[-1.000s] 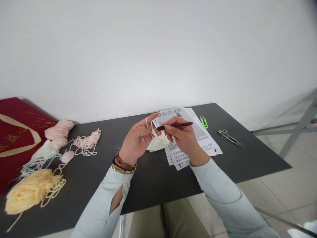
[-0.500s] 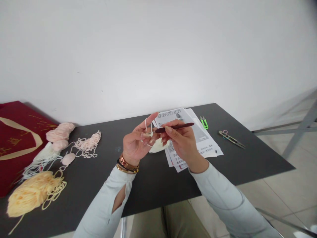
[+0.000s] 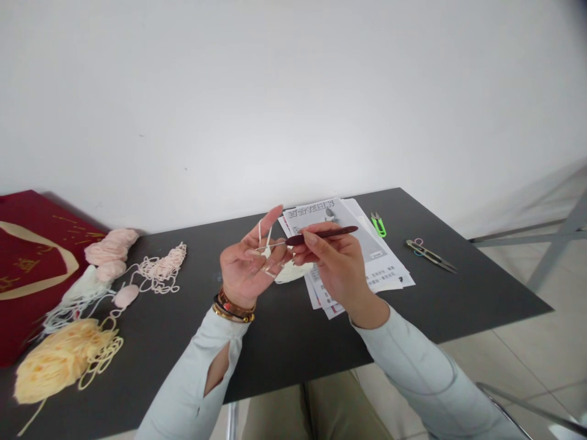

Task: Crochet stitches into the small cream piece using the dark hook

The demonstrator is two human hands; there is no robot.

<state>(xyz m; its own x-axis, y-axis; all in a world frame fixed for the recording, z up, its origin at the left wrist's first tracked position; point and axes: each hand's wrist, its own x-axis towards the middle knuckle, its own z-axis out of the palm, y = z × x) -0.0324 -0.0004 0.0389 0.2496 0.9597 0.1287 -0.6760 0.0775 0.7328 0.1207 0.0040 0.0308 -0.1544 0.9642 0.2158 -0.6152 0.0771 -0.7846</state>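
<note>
My right hand [image 3: 334, 253] is closed round the dark brown handle of a crochet hook [image 3: 337, 232], its thin metal shaft pointing left into the yarn. Off-white yarn [image 3: 267, 239] loops round the raised index finger of my left hand [image 3: 245, 263] and crosses the other fingers. My left thumb and a curled finger pinch the yarn by the hook's tip; the stitch itself is too small to make out. Behind and below the hands, a cream ball of yarn [image 3: 291, 273] lies on the table, partly hidden by them.
Printed sheets [image 3: 358, 269] lie under and behind my right hand on the black table [image 3: 183, 342]. Further right are green thread snips [image 3: 378, 226] and metal snips [image 3: 431, 255]. At left are a yellow skein [image 3: 57, 360], pink yarn [image 3: 112, 247] and a red bag [image 3: 27, 256].
My left hand has shifted slightly left and tilted, its index finger leaning left. More of the hook's metal shaft shows between the hands. The right hand has barely moved.
</note>
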